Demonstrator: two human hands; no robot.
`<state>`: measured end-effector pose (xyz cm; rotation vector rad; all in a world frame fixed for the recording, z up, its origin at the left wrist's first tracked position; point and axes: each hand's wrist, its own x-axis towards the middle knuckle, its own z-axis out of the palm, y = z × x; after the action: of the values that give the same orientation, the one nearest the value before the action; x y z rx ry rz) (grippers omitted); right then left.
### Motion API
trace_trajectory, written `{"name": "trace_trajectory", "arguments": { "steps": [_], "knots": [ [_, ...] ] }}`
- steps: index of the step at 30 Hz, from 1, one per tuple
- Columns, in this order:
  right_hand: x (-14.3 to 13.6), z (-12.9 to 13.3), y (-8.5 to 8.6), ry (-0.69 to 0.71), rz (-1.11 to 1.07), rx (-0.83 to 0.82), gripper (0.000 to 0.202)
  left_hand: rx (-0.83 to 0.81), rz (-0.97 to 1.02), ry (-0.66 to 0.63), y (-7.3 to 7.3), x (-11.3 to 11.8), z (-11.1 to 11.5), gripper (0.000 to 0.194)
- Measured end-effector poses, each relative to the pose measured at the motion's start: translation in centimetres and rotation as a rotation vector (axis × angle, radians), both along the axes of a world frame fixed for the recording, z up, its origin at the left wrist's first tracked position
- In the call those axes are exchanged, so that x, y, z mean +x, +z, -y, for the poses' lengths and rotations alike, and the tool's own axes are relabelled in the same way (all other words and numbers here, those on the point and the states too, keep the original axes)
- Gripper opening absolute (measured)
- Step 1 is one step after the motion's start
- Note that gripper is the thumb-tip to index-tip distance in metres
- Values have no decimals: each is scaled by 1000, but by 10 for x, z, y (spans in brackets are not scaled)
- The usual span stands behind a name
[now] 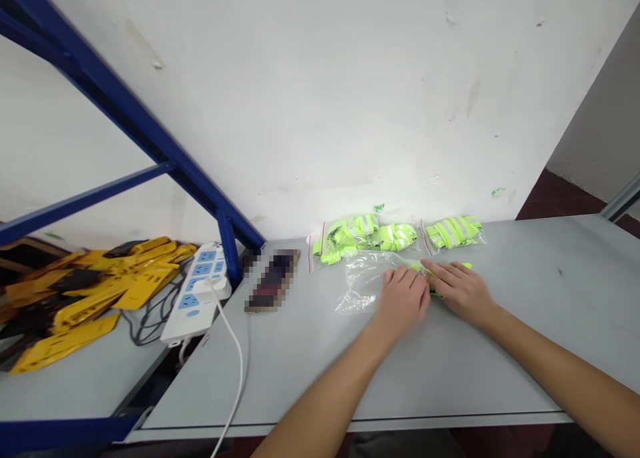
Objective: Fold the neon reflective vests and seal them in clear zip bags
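Observation:
My left hand (404, 297) is closed with curled fingers at the right end of a clear plastic bag (361, 279), which lies flat on the grey table. Beside it, my right hand (463, 290) rests over a neon yellow-green strap bundle (467, 265), fingers wrapped on it and mostly hiding it. The two hands nearly touch, and where bag and bundle meet is hidden beneath them. Just behind them lie bagged reflective neon straps (354, 233) and, to the right, another bagged strap bundle (454, 232).
A blurred-out phone-like object (273, 281) lies left on the table (550, 298). A white power strip (195, 291) with a white cable (235, 341) sits by the blue metal frame (200, 195). Yellow packets (115, 281) are piled farther left. A white wall (350, 98) stands behind.

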<state>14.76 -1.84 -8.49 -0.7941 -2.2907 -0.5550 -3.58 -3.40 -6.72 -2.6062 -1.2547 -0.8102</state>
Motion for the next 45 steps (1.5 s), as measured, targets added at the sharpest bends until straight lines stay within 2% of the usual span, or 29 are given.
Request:
{"name": "trace_trajectory", "arguments": {
  "steps": [3,7,10,12,14,16,18,20,23,25,29,32,37,40,42,45],
  "knots": [
    [1,0,1,11,-74,-22,34,-5,48,-31,4,-3,2,21],
    [4,-1,4,-49,-186,-27,51,-56,120,-74,6,-6,4,17],
    [6,-2,5,-76,-184,-39,57,-133,275,-116,3,-5,2,12],
    [6,-3,3,-86,-140,-62,58,-172,421,-92,1,-6,-2,7],
    [5,-5,0,-84,-99,-72,56,-192,485,19,0,-10,-7,5],
    [4,-7,-4,-68,-82,-65,51,-235,397,172,0,-16,-12,11],
    [2,-9,-6,-52,-61,-63,47,-337,219,276,0,-23,-15,20],
    [0,-10,-5,-56,-14,-85,45,-462,56,317,0,-26,-15,25],
    [-3,-7,-3,-90,82,-165,45,-566,-74,332,-1,-28,-15,17],
    [-5,-4,-2,-114,141,-214,45,-580,-75,323,-1,-29,-16,13],
    [-6,1,-3,-150,233,-223,44,-571,-29,291,1,-32,-18,24],
    [-4,0,-5,-146,246,-228,42,-561,-22,279,1,-32,-18,24],
    [-2,-3,-5,-124,190,-315,44,-505,-16,238,-6,-27,-18,23],
    [-2,-5,-3,-133,93,-451,53,-465,-8,224,-9,-24,-18,22],
    [-3,-5,-3,-137,52,-536,56,-437,-7,233,-9,-23,-18,22],
    [-4,-4,-2,-180,57,-573,55,-378,-24,275,-8,-22,-18,21]
  ]
}}
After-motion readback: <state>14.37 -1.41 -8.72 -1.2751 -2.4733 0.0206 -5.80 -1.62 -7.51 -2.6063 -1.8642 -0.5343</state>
